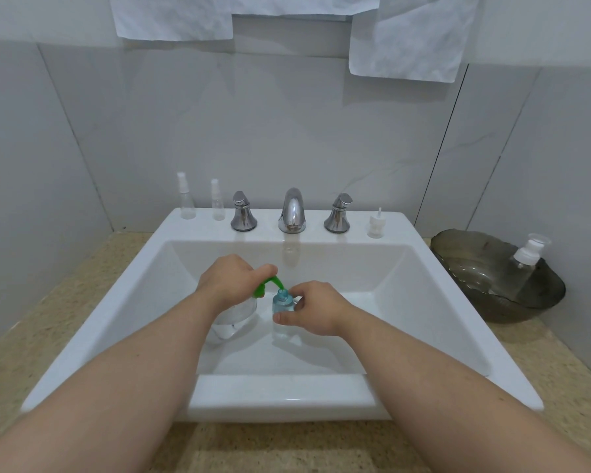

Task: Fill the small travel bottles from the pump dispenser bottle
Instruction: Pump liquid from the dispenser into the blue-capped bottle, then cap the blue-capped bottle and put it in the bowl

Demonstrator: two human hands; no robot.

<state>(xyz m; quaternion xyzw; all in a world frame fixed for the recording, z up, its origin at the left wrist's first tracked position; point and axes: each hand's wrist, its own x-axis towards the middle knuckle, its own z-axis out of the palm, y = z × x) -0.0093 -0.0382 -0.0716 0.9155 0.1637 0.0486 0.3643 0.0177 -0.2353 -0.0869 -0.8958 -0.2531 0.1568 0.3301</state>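
left hand curled over green top of pump bottle | right hand pinches travel bottle, spout at its mouth | both bottles down in sink | spare bottles on back ledge

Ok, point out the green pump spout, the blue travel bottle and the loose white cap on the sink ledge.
green pump spout (260, 290): head view, base collar.
blue travel bottle (282, 303): head view, shoulder.
loose white cap (376, 227): head view, its body.

The left hand covers the top of the green pump. The right hand hides one side of the small bottle. White cloths are cut off by the top edge, both forearms by the bottom edge.
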